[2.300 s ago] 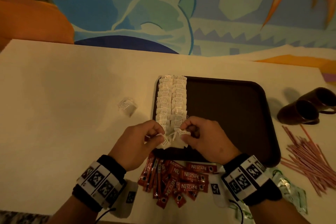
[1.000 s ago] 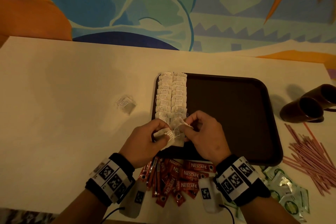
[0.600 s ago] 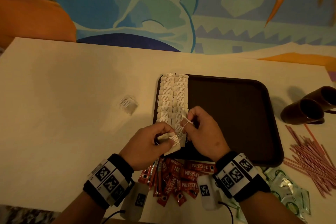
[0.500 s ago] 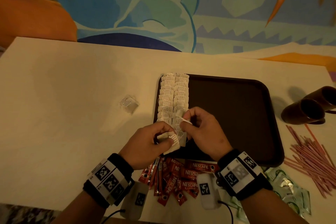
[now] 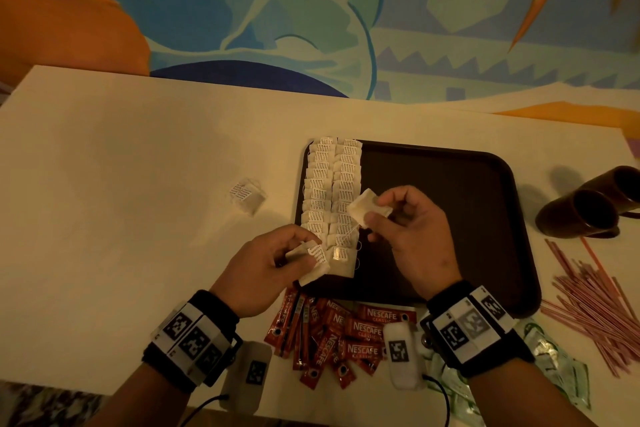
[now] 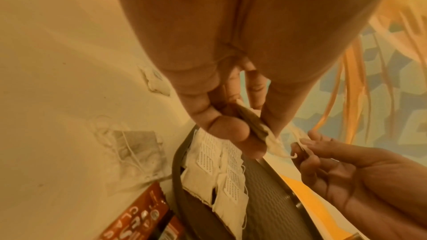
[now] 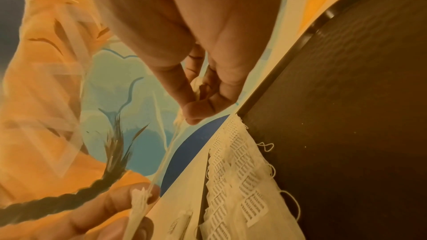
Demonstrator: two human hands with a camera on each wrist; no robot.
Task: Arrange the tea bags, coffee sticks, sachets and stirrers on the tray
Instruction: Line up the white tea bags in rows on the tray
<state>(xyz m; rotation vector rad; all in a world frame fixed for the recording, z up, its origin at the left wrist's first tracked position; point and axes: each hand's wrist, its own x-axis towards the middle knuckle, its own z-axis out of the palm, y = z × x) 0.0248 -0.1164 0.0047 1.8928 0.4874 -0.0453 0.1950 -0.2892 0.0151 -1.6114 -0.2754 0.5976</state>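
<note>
The right hand [image 5: 412,236] pinches one tea bag [image 5: 369,210], the left hand [image 5: 266,267] another [image 5: 313,262]; light, limp paper with tangling strings, best gripped by their edges.

Green sachets [image 5: 554,367] partly hidden; mug [image 5: 623,184] cropped.

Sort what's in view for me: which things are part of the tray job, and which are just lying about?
Job:
- tray
- tea bag rows
- tea bag in right hand
- tea bag in left hand
- stray tea bag
- coffee sticks
- green sachets
- stirrers

Lying about:
- two brown mugs
</note>
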